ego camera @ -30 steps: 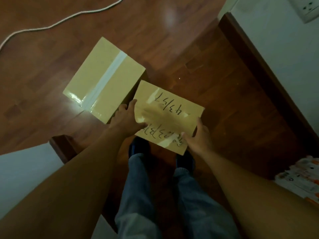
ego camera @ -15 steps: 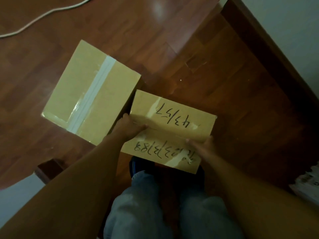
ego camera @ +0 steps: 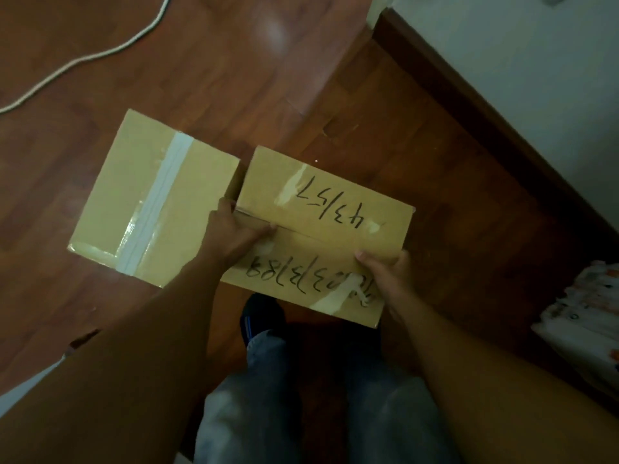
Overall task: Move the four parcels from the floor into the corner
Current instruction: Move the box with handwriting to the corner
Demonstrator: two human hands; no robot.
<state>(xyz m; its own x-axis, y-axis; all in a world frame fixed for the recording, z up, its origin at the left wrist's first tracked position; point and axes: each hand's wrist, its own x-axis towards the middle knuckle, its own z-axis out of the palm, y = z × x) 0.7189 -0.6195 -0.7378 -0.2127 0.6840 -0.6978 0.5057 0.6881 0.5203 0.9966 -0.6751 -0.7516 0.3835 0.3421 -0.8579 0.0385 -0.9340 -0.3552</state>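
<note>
I hold a brown cardboard parcel (ego camera: 338, 209) with black handwritten numbers on its taped top. My left hand (ego camera: 231, 236) grips its left edge, thumb lying on the top seam. My right hand (ego camera: 388, 276) grips its near right edge. A second cardboard parcel (ego camera: 140, 195), sealed with a strip of clear tape, lies on the wooden floor just left of the held one. Whether the held parcel touches the floor is hidden from me. No other parcels are in view.
A dark wooden skirting board (ego camera: 469, 105) and white wall (ego camera: 536, 51) run along the right. A white cable (ego camera: 83, 58) snakes over the floor at upper left. A white printed bundle (ego camera: 589, 316) sits at the right edge. My legs and a dark shoe (ego camera: 261, 316) are below.
The held parcel has come closer to the camera and looms larger, shifting right. The taped parcel stays on the floor. Both hands keep their grip.
</note>
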